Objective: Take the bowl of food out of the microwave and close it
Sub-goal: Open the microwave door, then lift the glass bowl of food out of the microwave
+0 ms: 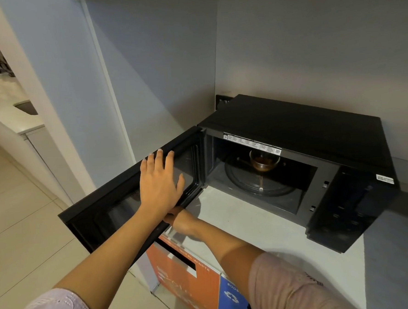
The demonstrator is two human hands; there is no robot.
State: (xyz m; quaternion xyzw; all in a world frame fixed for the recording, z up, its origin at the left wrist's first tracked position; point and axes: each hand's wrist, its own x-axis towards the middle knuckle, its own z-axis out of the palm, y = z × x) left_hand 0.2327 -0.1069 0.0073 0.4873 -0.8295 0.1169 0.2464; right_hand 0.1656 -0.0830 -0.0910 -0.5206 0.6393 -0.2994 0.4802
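A black microwave (292, 125) stands on a white counter (262, 232) in a wall corner. Its door (99, 211) is swung wide open to the left. Inside, a small glass bowl (265, 163) of brown food sits at the back of the glass turntable (245, 187). My left hand (160, 183) lies flat on the door's inner face, fingers apart and fingertips at its top edge. My right hand (182, 223) reaches under the door's lower edge near the hinge. Its fingers are hidden behind my left wrist and the door. Both hands are well left of the bowl.
The control panel (349, 207) is on the microwave's right side. An orange bin (189, 281) and a blue recycling bin (232, 298) stand below the counter's front edge. A wall (146, 86) runs close behind the open door. Tiled floor (24, 237) lies to the left.
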